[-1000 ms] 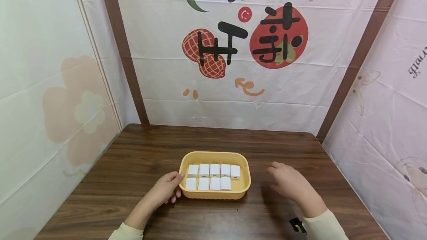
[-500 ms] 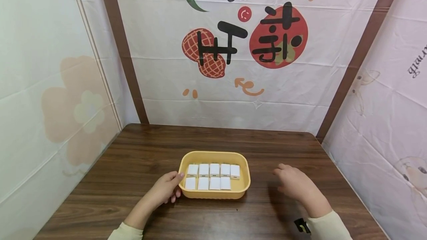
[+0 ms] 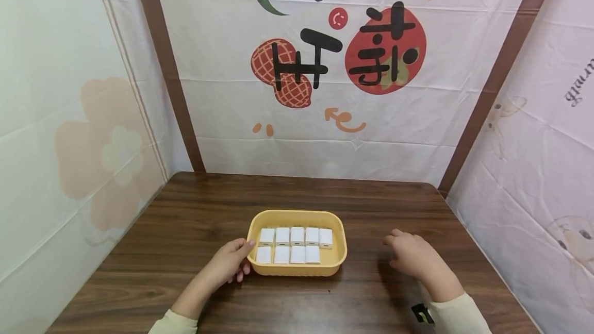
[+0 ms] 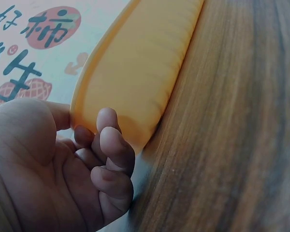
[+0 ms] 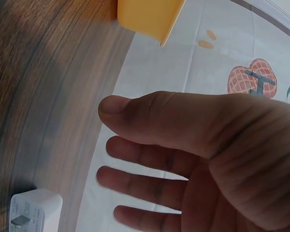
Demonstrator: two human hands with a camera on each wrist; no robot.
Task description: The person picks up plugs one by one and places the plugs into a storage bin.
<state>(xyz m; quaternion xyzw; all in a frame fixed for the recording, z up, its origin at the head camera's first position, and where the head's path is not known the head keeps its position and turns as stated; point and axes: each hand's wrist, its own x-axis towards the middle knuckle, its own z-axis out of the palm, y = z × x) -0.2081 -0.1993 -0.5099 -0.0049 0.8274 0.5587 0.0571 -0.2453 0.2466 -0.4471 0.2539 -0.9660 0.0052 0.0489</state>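
Observation:
A yellow plastic basket (image 3: 297, 270) stands on the table, with several white charger plugs (image 3: 297, 236) lying inside in two rows. The front row stops short of the basket's right end. My left hand (image 3: 229, 263) grips the left end of the basket, thumb over the rim and fingers against the outer wall. To the right of the basket, apart from it, my right hand (image 3: 415, 259) hovers over the table with loosely extended fingers and holds nothing. Another white charger plug (image 5: 38, 210), prongs showing, sits on the table near that hand in the right wrist view; in the head view I cannot see it.
The brown wood-grain table (image 3: 278, 303) meets a printed white cloth backdrop (image 3: 223, 153) at its far edge. Cloth walls also rise at both sides. A small black strap-like piece (image 3: 422, 313) lies against the right sleeve.
My right hand has shifted slightly to the right, away from the basket. The left hand and the plugs in the basket have stayed as they were.

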